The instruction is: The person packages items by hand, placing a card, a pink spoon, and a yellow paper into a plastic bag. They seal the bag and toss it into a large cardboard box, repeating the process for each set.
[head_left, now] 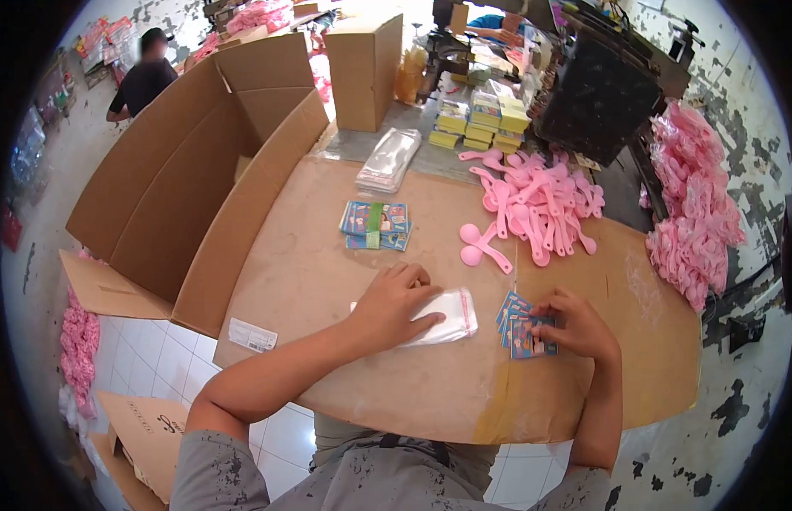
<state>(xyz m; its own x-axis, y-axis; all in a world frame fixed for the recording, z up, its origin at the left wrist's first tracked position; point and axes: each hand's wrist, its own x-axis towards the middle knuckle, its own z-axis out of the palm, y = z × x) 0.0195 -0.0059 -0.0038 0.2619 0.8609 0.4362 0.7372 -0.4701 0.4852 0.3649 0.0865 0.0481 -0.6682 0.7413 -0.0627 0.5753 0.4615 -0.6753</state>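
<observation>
My left hand (pixel 402 307) lies over a small stack of clear plastic bags (pixel 451 317), its thumb and fingers apart on the plastic. To the right, my right hand (pixel 575 322) has its fingertips on a fanned group of blue printed cards (pixel 524 334). Behind my left hand sits a bundle of blue cards (pixel 353 223) with a green band (pixel 374 225) around it. A loose pile of pink plastic spoons (pixel 541 200) spreads beyond my right hand.
An open cardboard box (pixel 179 179) stands at the left, beside more clear bags (pixel 389 160). Yellow-edged card stacks (pixel 481 119) and a dark machine (pixel 596 98) are at the back. Pink bagged items (pixel 690 204) hang right. Another person (pixel 145 77) is far left.
</observation>
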